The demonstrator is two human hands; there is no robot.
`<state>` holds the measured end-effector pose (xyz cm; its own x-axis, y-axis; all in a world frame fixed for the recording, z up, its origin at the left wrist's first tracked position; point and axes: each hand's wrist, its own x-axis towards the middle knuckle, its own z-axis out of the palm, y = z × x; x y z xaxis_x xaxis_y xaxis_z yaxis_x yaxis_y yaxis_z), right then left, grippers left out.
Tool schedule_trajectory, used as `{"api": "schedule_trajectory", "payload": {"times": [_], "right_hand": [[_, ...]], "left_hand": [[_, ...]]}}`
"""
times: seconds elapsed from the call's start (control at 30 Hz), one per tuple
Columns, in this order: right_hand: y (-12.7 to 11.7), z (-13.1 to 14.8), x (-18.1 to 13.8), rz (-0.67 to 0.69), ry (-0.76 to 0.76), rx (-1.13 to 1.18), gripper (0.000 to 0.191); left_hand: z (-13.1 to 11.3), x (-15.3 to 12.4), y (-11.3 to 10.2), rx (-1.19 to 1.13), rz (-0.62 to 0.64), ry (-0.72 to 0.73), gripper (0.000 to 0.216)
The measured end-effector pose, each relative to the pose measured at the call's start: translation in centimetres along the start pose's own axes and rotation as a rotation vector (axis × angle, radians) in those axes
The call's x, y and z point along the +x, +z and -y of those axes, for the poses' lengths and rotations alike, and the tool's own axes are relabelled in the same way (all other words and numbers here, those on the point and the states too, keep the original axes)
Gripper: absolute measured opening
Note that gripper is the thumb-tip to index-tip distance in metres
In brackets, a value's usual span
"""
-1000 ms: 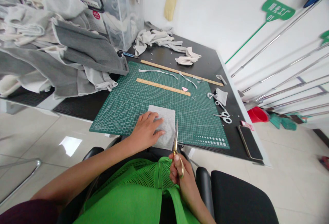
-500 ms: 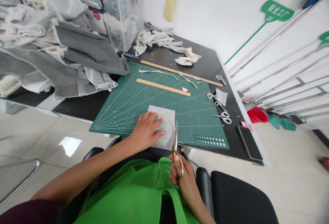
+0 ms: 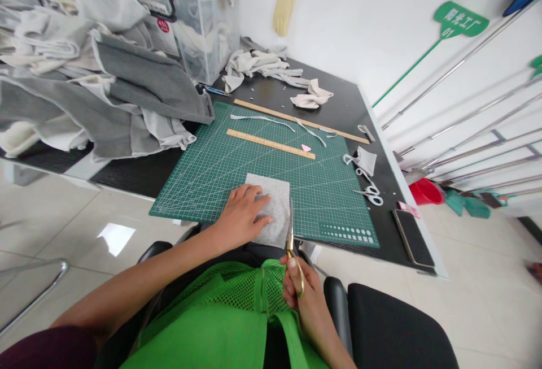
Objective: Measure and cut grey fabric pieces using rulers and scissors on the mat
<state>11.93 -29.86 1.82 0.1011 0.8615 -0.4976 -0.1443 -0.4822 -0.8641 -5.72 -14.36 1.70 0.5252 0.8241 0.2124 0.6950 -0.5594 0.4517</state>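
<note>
My left hand [image 3: 242, 214] lies flat with spread fingers on a grey fabric rectangle [image 3: 275, 202] at the near edge of the green cutting mat [image 3: 237, 168]. My right hand [image 3: 301, 292] is closed round the handles of gold scissors [image 3: 292, 233]. Their blades point away from me along the fabric's right edge.
Two wooden rulers [image 3: 271, 143] and thin fabric strips [image 3: 260, 118] lie on the mat's far part. White-handled scissors [image 3: 371, 192] and a phone [image 3: 412, 237] rest on the black table at right. Piled grey cloth [image 3: 105, 86] and a clear bin [image 3: 199, 24] fill the left.
The view has shifted slightly; my hands, the scissors and the fabric stay where they were.
</note>
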Motion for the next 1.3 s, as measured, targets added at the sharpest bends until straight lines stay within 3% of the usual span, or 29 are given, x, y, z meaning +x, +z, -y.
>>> {"api": "schedule_trajectory", "payload": {"times": [1.3], "right_hand": [[-0.54,-0.63,-0.23,-0.007,0.017,0.053,0.046]], "left_hand": [[-0.40,-0.15,-0.11,0.043,-0.008,-0.002,0.045]]}}
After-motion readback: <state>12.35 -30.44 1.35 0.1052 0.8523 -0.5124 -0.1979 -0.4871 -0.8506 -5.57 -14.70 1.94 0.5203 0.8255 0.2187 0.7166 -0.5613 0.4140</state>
